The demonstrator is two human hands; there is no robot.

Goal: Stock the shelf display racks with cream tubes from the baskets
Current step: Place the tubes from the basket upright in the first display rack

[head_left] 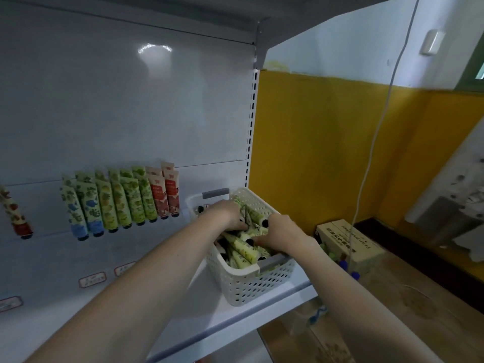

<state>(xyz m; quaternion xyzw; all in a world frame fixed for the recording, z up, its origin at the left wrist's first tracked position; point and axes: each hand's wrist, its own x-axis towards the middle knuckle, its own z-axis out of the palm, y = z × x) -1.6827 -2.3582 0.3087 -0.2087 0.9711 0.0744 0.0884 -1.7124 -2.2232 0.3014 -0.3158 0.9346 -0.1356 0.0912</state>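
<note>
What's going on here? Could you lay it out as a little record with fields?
Place: white shelf
Basket: white perforated basket at the shelf's right end, full of green tubes
Left hand: inside the basket, fingers buried among tubes, grip unclear
Right hand: likewise, nearer the front rim
Display: row of tubes against the back panel, blue, green, then red
Floor: cardboard box right of the shelf

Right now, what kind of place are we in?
Probably a shop, or a mock one: a white shelving unit with a slotted upright, what look like price labels on the shelf, and cream tubes lined up in rows beside a stock basket.
</note>
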